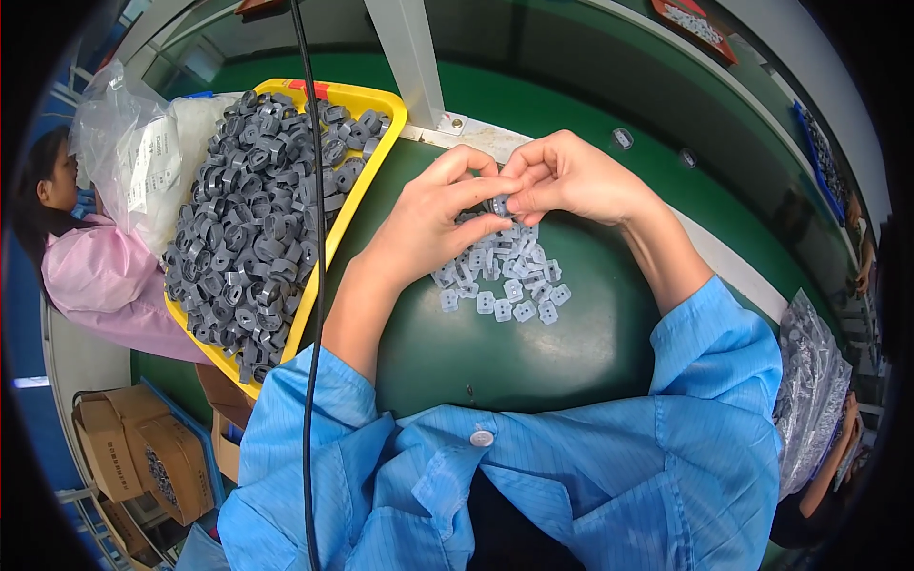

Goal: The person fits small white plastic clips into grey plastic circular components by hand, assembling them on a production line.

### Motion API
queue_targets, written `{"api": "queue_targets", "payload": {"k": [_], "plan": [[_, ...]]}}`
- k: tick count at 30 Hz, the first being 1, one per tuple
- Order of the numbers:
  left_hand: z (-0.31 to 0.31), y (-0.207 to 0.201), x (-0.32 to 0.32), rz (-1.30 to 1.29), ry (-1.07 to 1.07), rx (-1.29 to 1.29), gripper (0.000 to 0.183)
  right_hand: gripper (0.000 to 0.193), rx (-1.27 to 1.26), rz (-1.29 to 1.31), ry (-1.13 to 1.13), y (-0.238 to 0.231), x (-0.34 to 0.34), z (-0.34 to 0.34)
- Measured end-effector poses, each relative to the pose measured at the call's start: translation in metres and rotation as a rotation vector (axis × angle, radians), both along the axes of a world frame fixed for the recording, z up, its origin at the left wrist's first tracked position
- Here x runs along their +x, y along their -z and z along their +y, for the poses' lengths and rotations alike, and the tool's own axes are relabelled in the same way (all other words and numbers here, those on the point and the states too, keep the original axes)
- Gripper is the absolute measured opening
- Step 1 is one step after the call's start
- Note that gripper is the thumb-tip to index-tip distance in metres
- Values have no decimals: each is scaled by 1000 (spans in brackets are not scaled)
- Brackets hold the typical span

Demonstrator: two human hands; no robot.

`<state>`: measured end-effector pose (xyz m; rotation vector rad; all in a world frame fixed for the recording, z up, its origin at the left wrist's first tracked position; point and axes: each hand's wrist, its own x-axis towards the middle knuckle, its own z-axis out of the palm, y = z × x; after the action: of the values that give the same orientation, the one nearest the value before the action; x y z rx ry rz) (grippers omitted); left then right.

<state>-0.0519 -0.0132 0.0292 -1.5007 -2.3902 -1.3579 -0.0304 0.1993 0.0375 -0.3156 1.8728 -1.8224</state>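
My left hand (pixel 451 211) and my right hand (pixel 562 181) meet over the green tabletop, fingertips pinched together on a small dark grey plastic part (pixel 500 204). Fingers cover most of that part, so its full shape is hidden. Just below my hands lies a loose pile of small whitish translucent plastic pieces (pixel 514 290) with holes in them. Left of my left hand, a yellow tray (pixel 376 157) is heaped with dark grey ring-shaped plastic parts (pixel 252 228).
A black cable (pixel 317 314) hangs down across the tray's view. A metal post (pixel 407 57) stands beyond the tray. Clear plastic bags (pixel 143 162) lie at left, near a person in pink (pixel 105 276). Cardboard boxes (pixel 109 447) sit lower left; a bag of parts (pixel 809 390) is at right.
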Motion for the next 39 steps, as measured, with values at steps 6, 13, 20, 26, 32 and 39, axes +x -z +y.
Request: {"api": "queue_targets", "payload": {"k": [6, 13, 20, 26, 32, 39], "plan": [[6, 2, 4, 166, -223, 202, 43, 24, -458, -172, 236, 10, -4, 4], [12, 9, 1, 135, -197, 282, 42, 24, -372, 35, 181, 13, -2, -14], [5, 6, -9, -64, -559, 112, 49, 18, -136, 56, 492, 29, -25, 24], [-9, 23, -28, -450, -492, 147, 29, 30, 633, 557, 829, 64, -39, 64], [-3, 22, -20, -523, -356, 257, 23, 19, 566, 810, 171, 20, -5, -2], [1, 3, -14, -869, -292, 406, 26, 23, 636, 752, -21, 17, -1, -6]]}}
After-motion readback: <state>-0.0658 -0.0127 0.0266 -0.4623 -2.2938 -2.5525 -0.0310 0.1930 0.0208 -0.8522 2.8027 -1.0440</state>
